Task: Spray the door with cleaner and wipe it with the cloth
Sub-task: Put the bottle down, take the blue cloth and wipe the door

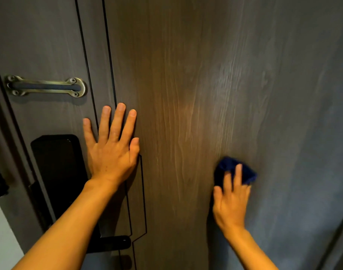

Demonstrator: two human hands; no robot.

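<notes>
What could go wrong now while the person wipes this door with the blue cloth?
The left hand presses flat beside the black lock panel, so it may leave prints on the door. The cloth under the right hand is bunched small and may miss strips. The brass latch plate could stay unwiped.

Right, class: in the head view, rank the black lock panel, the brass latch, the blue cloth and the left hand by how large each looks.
Largest to smallest:
1. Lock panel, though the left arm hides part of it
2. Left hand
3. Latch
4. Cloth, mostly covered by the right hand, so its true size is unsure.
</notes>
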